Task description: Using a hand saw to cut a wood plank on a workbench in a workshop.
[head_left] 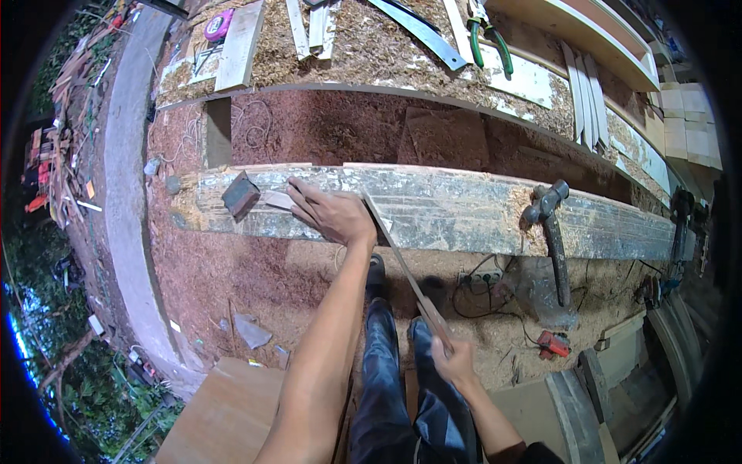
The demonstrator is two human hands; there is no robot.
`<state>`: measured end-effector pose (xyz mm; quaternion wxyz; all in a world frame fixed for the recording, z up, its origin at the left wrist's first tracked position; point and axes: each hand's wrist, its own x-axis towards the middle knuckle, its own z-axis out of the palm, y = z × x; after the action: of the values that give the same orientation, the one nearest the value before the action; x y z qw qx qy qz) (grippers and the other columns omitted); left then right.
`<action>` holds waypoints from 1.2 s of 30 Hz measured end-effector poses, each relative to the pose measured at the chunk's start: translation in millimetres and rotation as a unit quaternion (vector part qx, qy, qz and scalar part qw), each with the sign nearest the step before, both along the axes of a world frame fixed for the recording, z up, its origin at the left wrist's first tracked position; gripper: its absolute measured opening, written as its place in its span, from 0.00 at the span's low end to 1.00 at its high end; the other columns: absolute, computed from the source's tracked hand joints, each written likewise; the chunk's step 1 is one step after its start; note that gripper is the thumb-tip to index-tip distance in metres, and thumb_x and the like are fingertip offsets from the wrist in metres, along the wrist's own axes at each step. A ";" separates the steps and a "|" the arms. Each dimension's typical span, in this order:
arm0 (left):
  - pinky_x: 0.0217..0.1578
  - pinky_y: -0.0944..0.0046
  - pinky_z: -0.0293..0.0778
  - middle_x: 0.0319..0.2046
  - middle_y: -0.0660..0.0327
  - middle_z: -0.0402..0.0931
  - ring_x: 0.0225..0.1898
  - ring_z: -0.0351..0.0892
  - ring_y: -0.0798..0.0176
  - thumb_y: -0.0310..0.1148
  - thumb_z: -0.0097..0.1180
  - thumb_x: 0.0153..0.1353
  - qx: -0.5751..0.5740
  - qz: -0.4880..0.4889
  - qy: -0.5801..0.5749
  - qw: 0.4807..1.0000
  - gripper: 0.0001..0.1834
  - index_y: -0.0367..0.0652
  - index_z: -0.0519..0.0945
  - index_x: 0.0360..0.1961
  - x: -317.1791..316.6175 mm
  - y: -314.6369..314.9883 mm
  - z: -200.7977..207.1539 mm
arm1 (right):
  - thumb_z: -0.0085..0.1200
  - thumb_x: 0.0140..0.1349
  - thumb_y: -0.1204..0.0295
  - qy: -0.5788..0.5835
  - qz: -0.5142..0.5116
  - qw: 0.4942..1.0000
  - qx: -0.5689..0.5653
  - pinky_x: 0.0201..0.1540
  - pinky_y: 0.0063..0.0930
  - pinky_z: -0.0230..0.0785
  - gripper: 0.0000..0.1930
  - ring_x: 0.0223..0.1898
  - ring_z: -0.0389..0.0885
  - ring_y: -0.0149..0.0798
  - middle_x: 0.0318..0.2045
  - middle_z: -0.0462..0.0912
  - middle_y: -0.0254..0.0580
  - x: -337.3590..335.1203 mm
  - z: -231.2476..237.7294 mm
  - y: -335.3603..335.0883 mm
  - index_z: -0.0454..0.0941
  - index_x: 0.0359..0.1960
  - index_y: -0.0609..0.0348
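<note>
- Left hand (340,216) lies spread over a wood strip (277,199), centre-left on the worktop (448,213)
- Right hand (453,360), lower centre, grips what looks like a handsaw (403,263)
- Sawing step, I reckon; next stroke needs steady pressure

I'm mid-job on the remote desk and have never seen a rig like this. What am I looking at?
There is no robot here: these are a person's bare hands. The single picture comes from a wide fisheye camera on their head, looking down, so straight edges bend near the rim.

The left hand lies, fingers outstretched, over a small pale wood piece on a worn plank. The right hand grips a long, thin tool, perhaps a saw seen edge-on.

Also on the plank are a dark block and a hammer. Beyond, among shavings, lie a pink tape measure and green-handled pliers.
</note>
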<state>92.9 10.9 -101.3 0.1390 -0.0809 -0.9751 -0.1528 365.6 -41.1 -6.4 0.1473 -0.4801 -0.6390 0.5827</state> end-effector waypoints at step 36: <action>0.69 0.46 0.39 0.61 0.39 0.61 0.68 0.52 0.46 0.23 0.44 0.53 0.106 -0.016 0.023 0.994 0.33 0.27 0.56 0.63 -2.1 -8.1 11.4 | 0.51 0.63 0.60 -0.014 0.004 0.999 -0.033 0.19 0.32 0.56 0.23 0.14 0.60 0.29 0.10 0.58 0.40 10.8 -46.4 8.3 0.70 0.17 0.70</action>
<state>90.8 2.8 -89.9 0.1664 -0.0848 -0.9485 -0.2560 376.4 -32.9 -52.9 0.1194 -0.4902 -0.6236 0.5972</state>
